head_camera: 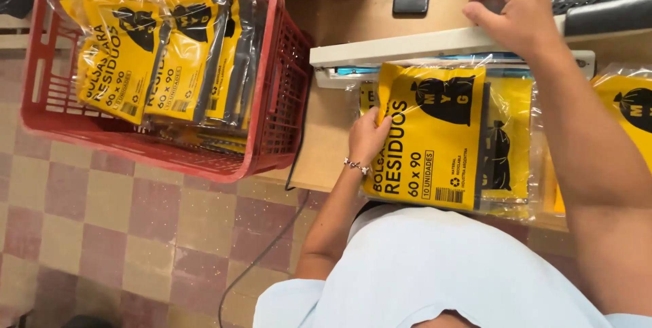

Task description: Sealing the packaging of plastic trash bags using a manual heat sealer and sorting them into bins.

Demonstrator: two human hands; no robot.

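Fingers of the right hand are pressing down the white sealer bar while the left hand is gripping the yellow packet under it; sealing underway, red crate waiting left

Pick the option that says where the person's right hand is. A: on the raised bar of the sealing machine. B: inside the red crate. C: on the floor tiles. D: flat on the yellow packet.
A: the right hand grips the pale bar of the sealing machine above the yellow packet, while the left hand holds that packet's edge.
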